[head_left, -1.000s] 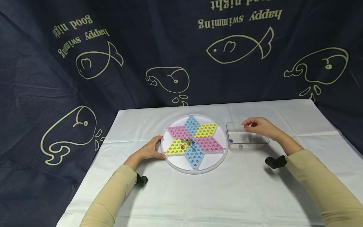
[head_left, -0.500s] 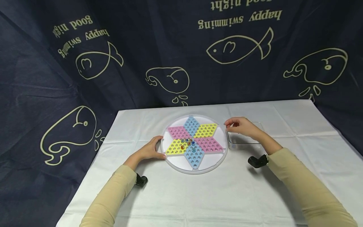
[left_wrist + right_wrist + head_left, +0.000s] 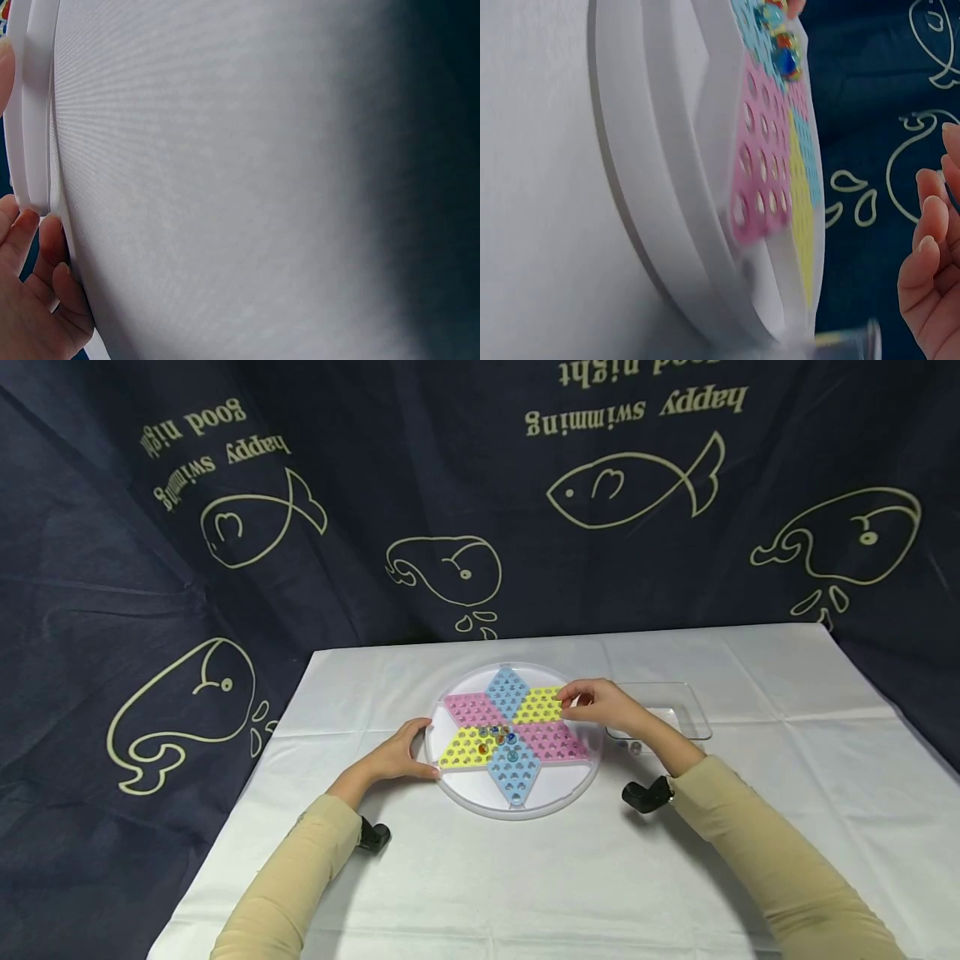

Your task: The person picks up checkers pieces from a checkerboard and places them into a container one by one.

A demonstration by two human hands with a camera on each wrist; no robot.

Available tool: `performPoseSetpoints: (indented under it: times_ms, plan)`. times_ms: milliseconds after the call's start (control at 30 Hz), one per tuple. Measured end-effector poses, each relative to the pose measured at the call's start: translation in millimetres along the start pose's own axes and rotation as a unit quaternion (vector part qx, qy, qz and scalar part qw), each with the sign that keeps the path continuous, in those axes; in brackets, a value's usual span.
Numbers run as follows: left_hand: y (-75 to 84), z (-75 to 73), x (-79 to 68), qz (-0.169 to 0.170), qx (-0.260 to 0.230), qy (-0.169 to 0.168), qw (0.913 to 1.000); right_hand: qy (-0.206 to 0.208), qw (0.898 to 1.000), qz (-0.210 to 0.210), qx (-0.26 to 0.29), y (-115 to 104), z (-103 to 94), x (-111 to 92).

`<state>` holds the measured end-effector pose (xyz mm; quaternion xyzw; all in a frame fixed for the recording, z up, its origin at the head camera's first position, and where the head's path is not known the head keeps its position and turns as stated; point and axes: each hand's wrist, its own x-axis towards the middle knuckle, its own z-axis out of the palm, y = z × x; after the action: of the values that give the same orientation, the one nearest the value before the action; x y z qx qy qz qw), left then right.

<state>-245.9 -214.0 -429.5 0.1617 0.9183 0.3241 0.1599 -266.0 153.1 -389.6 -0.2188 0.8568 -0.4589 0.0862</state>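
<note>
A round white Chinese checkers board [image 3: 517, 811] with pink, yellow and blue star points lies on the table. Several glass marbles [image 3: 500, 739] sit in its holes around the centre and near the yellow and blue points. My left hand [image 3: 396, 754] holds the board's left rim, thumb and fingers spread along the edge. Over the right yellow point hovers my right hand [image 3: 600, 703], fingers curled; a small dark reddish spot shows among them, seemingly a marble mostly hidden by the fingers. The right wrist view shows curled fingers [image 3: 930, 247], not the fingertips' contents.
A clear rectangular tray [image 3: 693, 697] stands right of the board, partly behind the right forearm, with marbles [image 3: 635, 747] at its near side. A white cloth [image 3: 525, 893] covers the table. Behind hangs a dark blue curtain [image 3: 450, 460] with fish and whale drawings.
My right hand has moved left from over the clear tray to above the board's right yellow point. The left hand and the board have stayed in place.
</note>
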Motion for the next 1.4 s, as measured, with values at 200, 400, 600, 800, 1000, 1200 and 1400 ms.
performPoseSetpoints:
  times_ms: [200,400,600,800,1000,1200,1400]
  plan:
    - [-0.7,0.0,-0.3,-0.001,-0.001,-0.002,1.0,-0.01,1.0,-0.016,-0.016,-6,15.1,5]
    - [-0.5,-0.2,0.3,0.0,0.004,-0.001,1.0,-0.031,0.999,-0.035,0.003,-10,29.0,11]
    - [-0.2,-0.7,0.3,0.004,0.005,-0.001,1.0,-0.052,0.998,-0.035,0.004,-11,41.1,14]
    - [0.2,-1.2,0.0,0.004,0.004,-0.002,1.0,-0.075,0.996,-0.04,-0.019,-15,51.1,15]
    - [-0.7,-0.9,-0.2,0.006,0.002,-0.001,1.0,-0.095,0.994,-0.045,-0.022,-15,59.5,18]
    - [-1.1,-0.2,0.7,0.003,0.004,-0.001,1.0,-0.107,0.993,-0.036,-0.023,-13,65.8,20]
    - [-0.9,-0.1,0.6,0.003,0.005,0.001,1.0,-0.13,0.99,-0.035,-0.036,-11,71.1,21]
